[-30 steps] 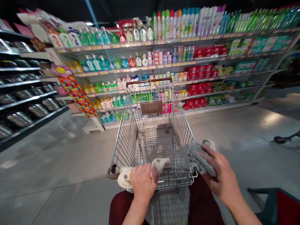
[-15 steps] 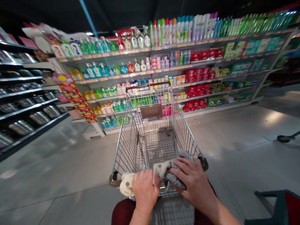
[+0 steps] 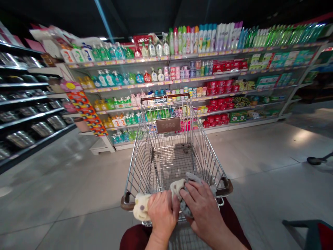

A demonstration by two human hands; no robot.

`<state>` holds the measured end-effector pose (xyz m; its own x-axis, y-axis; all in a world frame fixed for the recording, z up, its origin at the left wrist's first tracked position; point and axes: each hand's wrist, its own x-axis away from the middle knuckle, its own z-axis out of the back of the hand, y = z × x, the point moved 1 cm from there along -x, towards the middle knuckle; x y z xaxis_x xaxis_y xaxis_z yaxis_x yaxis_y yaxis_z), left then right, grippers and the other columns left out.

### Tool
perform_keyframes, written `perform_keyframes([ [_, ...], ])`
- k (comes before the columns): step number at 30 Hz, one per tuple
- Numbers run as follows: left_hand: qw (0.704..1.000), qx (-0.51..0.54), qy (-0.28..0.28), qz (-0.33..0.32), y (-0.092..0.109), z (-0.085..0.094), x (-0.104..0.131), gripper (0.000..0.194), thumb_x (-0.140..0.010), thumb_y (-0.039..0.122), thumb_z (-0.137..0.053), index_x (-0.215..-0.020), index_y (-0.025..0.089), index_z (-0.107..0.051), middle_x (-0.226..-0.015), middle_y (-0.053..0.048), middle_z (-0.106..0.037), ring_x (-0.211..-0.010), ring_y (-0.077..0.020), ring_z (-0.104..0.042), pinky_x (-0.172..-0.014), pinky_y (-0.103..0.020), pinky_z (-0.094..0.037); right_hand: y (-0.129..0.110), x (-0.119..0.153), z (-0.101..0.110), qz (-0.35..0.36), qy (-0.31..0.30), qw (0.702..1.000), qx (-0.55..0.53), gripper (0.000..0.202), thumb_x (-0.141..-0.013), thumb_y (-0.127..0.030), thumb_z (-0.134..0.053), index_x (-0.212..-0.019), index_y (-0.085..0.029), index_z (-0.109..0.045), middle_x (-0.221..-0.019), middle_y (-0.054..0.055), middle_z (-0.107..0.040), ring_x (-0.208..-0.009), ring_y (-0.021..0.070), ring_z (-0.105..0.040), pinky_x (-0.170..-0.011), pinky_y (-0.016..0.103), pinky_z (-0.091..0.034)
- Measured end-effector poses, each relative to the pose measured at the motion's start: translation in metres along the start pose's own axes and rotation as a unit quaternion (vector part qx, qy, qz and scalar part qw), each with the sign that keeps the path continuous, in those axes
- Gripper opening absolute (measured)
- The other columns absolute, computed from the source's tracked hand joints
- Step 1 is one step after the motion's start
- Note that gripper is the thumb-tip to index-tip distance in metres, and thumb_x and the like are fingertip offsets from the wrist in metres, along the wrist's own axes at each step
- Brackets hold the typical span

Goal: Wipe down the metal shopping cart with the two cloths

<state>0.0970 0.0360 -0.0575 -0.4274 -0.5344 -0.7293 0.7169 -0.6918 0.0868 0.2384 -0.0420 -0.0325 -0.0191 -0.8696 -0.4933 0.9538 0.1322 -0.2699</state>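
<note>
A wire shopping cart [image 3: 145, 152] stands in front of me in a shop aisle, its basket bare. My left hand [image 3: 162, 215] presses a cream spotted cloth [image 3: 142, 206] onto the cart's handle bar [image 3: 225, 189], left of centre. My right hand [image 3: 204, 211] lies right beside it, gripping a grey spotted cloth [image 3: 185, 207] against the middle of the bar. The two hands almost touch. The right end of the brown handle is uncovered.
Long shelves [image 3: 182, 76] of bottles, soaps and red packs run across the aisle ahead. Dark shelves with metal pans [image 3: 28, 114] line the left. Grey tiled floor [image 3: 260, 156] surrounds the cart. A dark stand [image 3: 312, 232] sits at lower right.
My right hand has slid the grey cloth leftward along the handle, from its right end to the middle. The left hand has stayed put.
</note>
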Motion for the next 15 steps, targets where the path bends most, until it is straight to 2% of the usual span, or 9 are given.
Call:
perform_keyframes([
  [3,1.0,-0.015,0.007,-0.007,-0.003,0.0,-0.001,0.031,-0.096,0.028,-0.039,-0.068,0.021,-0.049,-0.059,-0.002,-0.049,-0.062,-0.019,-0.046,-0.066,-0.035,-0.03,-0.005,-0.004,-0.009,0.012,0.018,1.0,-0.005,0.05,-0.072,-0.025,-0.064,-0.121,-0.027,-0.056,-0.127,0.004,-0.062,-0.121,0.0276,-0.049,-0.113,0.049,-0.019],
  [7,1.0,-0.018,0.01,-0.023,-0.005,0.002,-0.002,0.034,-0.096,0.029,-0.037,-0.065,0.021,-0.049,-0.059,-0.002,-0.048,-0.06,-0.0183,-0.044,-0.065,-0.035,-0.031,0.007,0.001,0.006,0.064,0.034,0.997,0.01,0.048,-0.07,-0.019,-0.061,-0.116,-0.03,-0.059,-0.124,-0.002,-0.064,-0.118,0.0242,-0.052,-0.109,0.044,-0.027],
  [11,1.0,-0.009,0.013,-0.018,-0.005,0.001,0.0,0.033,-0.096,0.029,-0.037,-0.067,0.021,-0.05,-0.059,-0.001,-0.049,-0.06,-0.0181,-0.044,-0.066,-0.035,-0.031,0.04,0.018,0.04,0.056,0.062,0.995,0.057,0.043,-0.073,-0.017,-0.062,-0.113,-0.032,-0.061,-0.118,-0.002,-0.065,-0.113,0.0223,-0.054,-0.098,0.037,-0.04],
  [15,1.0,-0.011,0.017,-0.011,-0.004,-0.002,0.002,0.032,-0.096,0.03,-0.038,-0.067,0.021,-0.049,-0.059,-0.001,-0.048,-0.06,-0.0184,-0.044,-0.066,-0.035,-0.03,0.086,0.027,0.067,-0.022,0.117,0.987,0.112,0.036,-0.081,-0.031,-0.061,-0.117,-0.029,-0.06,-0.118,0.004,-0.064,-0.11,0.0259,-0.056,-0.089,0.04,-0.046],
])
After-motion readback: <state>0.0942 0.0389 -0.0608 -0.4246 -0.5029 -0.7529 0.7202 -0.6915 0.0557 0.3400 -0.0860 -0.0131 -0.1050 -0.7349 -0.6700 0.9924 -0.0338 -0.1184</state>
